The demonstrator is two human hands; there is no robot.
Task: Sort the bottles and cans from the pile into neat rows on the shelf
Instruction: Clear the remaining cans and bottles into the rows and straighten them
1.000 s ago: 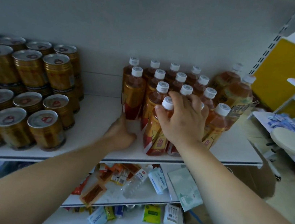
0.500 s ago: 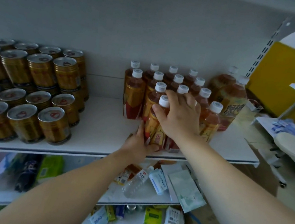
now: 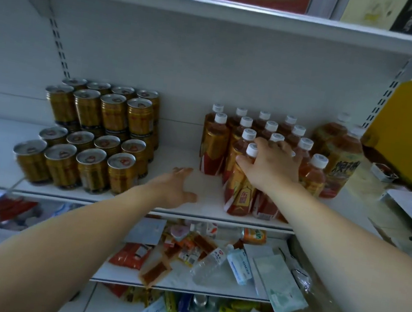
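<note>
My right hand (image 3: 269, 164) lies over the tops of the front bottles (image 3: 238, 192). Its fingers are curled across their white caps and its thumb is pressed against the shoulder of the leftmost one. It looks like a loose clasp round the necks, not a lift. My left hand (image 3: 174, 188) is spread and holds nothing. It hovers over a bare stretch of the shelf (image 3: 113, 202), between the gold cans (image 3: 96, 140) and the bottles. I cannot tell whether it touches the board.

The small tea bottles stand upright in close rows at the right of the middle shelf, next to two larger bottles (image 3: 342, 159). The cans are stacked in two tiers to the left, well apart from them. A jumble of packets and a clear bottle lies on the lower shelf (image 3: 181, 288).

The bottles appear full, so I judge them fairly heavy for their size, and tall enough to topple if pushed at the cap. The thin plastic probably gives under a squeeze, and the glossy wrap may be slippery. The firm neck just under the cap seems the safest hold for lifting. To slide a bottle into line, I would press low on the body.
</note>
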